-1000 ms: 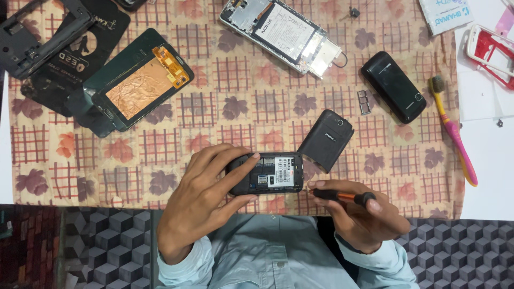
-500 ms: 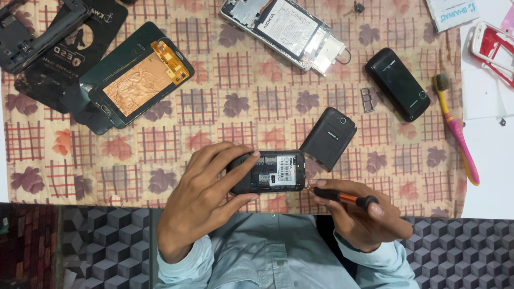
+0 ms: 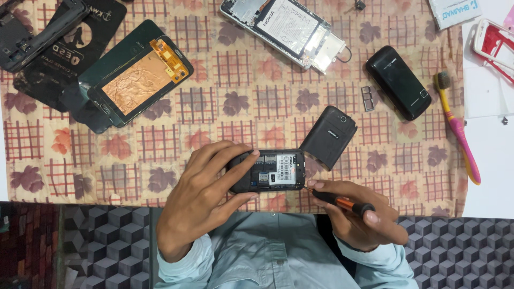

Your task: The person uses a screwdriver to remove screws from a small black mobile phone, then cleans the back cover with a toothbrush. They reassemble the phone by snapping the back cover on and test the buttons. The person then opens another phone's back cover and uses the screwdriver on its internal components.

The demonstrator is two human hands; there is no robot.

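Observation:
My left hand (image 3: 201,198) grips a small black phone (image 3: 267,171) with its back cover off, insides and a white label showing. It rests on a patterned cloth (image 3: 230,107). My right hand (image 3: 358,217) holds a screwdriver (image 3: 337,202) with an orange and black handle, its tip touching the phone's lower right corner. The phone's dark back cover (image 3: 327,136) lies just beyond it to the right.
A black phone (image 3: 398,82), a small metal tray (image 3: 367,98) and a pink toothbrush (image 3: 458,126) lie at the right. An opened phone with a white battery (image 3: 286,29) lies at the top. A screen panel with copper foil (image 3: 136,80) and dark frame parts (image 3: 32,29) lie at the left.
The view has shifted slightly. My right hand has brought the screwdriver tip closer against the phone's lower right corner. My left hand keeps its grip.

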